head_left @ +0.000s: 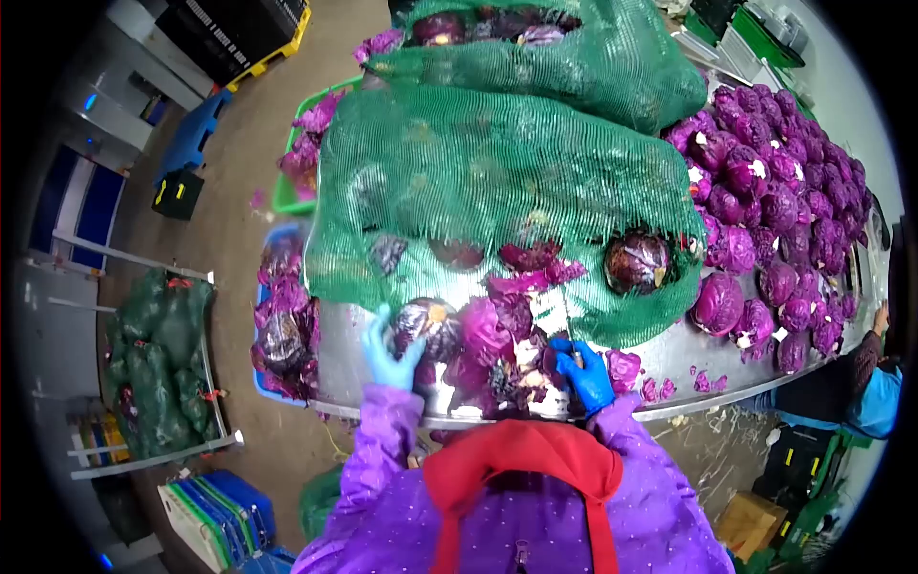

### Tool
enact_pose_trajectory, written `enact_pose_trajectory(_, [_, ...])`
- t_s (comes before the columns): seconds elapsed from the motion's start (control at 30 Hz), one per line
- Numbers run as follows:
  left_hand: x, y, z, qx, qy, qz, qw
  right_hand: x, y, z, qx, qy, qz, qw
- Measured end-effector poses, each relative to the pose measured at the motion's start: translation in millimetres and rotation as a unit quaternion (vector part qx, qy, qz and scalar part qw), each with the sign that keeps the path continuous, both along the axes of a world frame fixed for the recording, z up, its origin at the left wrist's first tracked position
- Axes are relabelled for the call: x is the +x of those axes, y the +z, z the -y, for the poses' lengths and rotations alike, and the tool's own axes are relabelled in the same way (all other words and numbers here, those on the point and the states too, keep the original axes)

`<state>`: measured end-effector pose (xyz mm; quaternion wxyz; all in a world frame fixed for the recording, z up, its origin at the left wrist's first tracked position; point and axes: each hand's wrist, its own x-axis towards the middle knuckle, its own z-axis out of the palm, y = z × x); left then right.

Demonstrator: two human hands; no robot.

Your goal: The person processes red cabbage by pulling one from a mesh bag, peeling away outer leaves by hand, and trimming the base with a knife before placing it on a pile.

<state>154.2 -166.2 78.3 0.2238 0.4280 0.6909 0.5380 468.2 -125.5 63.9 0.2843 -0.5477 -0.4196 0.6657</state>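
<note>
My left hand [392, 352], in a light blue glove, has its fingers spread against the left side of a dark red cabbage [428, 330] on the metal table [349, 368]. My right hand [585, 376], in a darker blue glove, is curled around a small handle, perhaps a knife's; its blade cannot be made out clearly. Between my hands lie loose purple leaves [483, 330] and pale scraps. Just beyond them a large green net bag [497, 163] lies on its side, and another cabbage [638, 263] shows at its opening on the right.
Trimmed purple cabbages [765, 201] are heaped on the right. A second net bag [622, 67] lies behind the first. A blue crate [258, 359] and a green crate [287, 196] with leaves stand left. A co-worker's arm [865, 368] reaches in at far right.
</note>
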Motion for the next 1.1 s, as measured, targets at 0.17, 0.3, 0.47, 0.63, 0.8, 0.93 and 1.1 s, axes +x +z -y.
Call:
enact_pose_trajectory(0.17, [11, 9, -4, -0.071, -0.051, -0.013, 0.996, -30, 7, 1, 0.052, 0.028, -0.027, 0.998])
enact_pose_trajectory(0.3, [36, 6, 30, -0.027, -0.067, -0.153, 0.986, -22, 12, -5, 0.121, 0.114, 0.071, 0.984])
enact_pose_trajectory(0.47, [58, -26, 44, -0.061, -0.08, -0.011, 0.995, -34, 7, 8, 0.13, 0.151, 0.01, 0.98])
enact_pose_trajectory(0.63, [75, 4, 56, -0.112, -0.115, -0.17, 0.972, -34, -14, 21, 0.131, 0.21, 0.101, 0.963])
enact_pose_trajectory(0.8, [84, 3, 47, -0.137, -0.136, -0.178, 0.965, -25, 6, 21, 0.104, 0.186, 0.116, 0.97])
enact_pose_trajectory(0.93, [100, -20, 31, -0.083, -0.123, 0.004, 0.989, -19, 5, 28, 0.092, 0.237, 0.147, 0.956])
enact_pose_trajectory(1.1, [110, -12, 28, -0.097, -0.121, 0.16, 0.975, -14, 20, 34, 0.087, 0.236, 0.179, 0.951])
